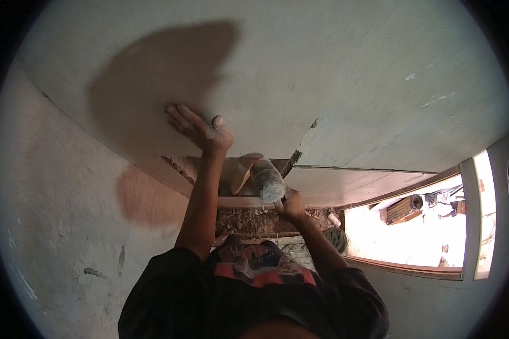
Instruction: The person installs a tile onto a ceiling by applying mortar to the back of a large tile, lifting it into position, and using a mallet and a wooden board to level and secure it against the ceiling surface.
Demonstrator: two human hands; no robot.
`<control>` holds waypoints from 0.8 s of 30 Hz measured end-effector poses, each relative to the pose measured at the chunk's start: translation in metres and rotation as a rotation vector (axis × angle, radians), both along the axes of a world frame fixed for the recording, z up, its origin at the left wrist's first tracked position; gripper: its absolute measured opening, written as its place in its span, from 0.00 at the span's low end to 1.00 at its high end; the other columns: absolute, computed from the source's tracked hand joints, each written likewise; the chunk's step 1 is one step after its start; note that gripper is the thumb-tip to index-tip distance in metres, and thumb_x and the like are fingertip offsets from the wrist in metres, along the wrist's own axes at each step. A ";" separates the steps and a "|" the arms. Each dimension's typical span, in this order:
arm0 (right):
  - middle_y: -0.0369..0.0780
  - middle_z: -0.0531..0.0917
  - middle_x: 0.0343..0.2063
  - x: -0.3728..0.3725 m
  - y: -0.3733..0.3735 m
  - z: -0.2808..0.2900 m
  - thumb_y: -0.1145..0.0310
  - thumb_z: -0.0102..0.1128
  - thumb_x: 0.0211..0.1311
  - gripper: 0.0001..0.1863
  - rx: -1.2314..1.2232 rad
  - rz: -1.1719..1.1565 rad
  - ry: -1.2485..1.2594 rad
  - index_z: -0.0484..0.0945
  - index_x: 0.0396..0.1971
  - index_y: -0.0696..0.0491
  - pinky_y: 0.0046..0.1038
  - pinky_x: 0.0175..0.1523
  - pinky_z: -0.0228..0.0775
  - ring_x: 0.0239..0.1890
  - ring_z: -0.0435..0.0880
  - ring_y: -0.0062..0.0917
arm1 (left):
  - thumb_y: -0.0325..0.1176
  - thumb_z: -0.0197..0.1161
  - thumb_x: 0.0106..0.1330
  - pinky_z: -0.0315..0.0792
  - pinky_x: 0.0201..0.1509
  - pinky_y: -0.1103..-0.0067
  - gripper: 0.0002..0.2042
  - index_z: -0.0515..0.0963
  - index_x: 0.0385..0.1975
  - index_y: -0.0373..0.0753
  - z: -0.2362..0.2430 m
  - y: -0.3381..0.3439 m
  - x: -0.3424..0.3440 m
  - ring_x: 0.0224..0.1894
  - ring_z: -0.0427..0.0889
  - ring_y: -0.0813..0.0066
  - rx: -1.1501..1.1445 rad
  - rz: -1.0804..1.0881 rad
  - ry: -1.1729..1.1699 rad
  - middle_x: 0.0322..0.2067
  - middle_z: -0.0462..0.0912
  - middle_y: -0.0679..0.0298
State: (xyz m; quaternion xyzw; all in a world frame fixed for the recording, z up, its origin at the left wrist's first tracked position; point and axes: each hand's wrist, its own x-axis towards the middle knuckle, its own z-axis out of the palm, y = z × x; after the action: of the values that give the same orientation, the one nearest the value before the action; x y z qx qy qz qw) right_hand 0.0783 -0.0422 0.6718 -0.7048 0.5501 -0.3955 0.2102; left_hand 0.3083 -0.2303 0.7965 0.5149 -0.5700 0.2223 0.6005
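Note:
My left hand (201, 129) lies against the pale grey plastered wall (345, 73), its fingers stretched out and dusty, holding nothing. Lower and to the right, my right hand (291, 206) is wrapped around the handle of a mallet. The mallet's thick, cylindrical head (268, 182) is grey and coated with pale dust. It is in front of a broken-edged opening (223, 169) at the lower part of the wall and hides some of it. Whether the head touches anything there, I cannot tell. A crack (297, 158) runs up from the opening's right corner.
A second wall (79, 209) meets this one on the left. Rubble and dirt (254, 220) lie on the floor below the opening. To the right is a bright, wood-framed opening (407, 271), with bundled material (404, 209) beyond it. A round, dark container (335, 240) stands near my right forearm.

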 end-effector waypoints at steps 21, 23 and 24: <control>0.44 0.84 0.32 0.019 -0.066 0.170 0.53 0.68 0.54 0.26 -0.200 -0.140 0.567 0.73 0.48 0.51 0.43 0.38 0.75 0.35 0.87 0.43 | 0.64 0.44 0.75 0.32 0.78 0.44 0.48 0.42 0.77 0.24 -0.024 -0.019 0.006 0.80 0.38 0.36 -0.188 -0.035 0.015 0.77 0.40 0.36; 0.44 0.85 0.34 0.017 -0.067 0.170 0.50 0.68 0.56 0.27 -0.188 -0.072 0.472 0.72 0.50 0.50 0.46 0.40 0.74 0.36 0.87 0.42 | 0.63 0.45 0.75 0.32 0.78 0.44 0.48 0.43 0.77 0.24 -0.021 -0.019 0.005 0.80 0.39 0.35 -0.193 -0.055 0.016 0.77 0.40 0.36; 0.44 0.86 0.35 0.016 -0.066 0.169 0.49 0.67 0.56 0.28 -0.177 -0.035 0.425 0.72 0.51 0.50 0.47 0.41 0.74 0.37 0.87 0.42 | 0.63 0.45 0.75 0.33 0.78 0.44 0.48 0.43 0.76 0.24 -0.019 -0.018 0.004 0.79 0.40 0.34 -0.194 -0.072 0.032 0.77 0.40 0.37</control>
State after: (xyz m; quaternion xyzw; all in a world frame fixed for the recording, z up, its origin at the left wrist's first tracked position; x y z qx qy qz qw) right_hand 0.0947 -0.1085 0.8413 -0.7782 0.5574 -0.2887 0.0200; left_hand 0.3121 -0.2482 0.7779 0.4371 -0.5544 0.2464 0.6640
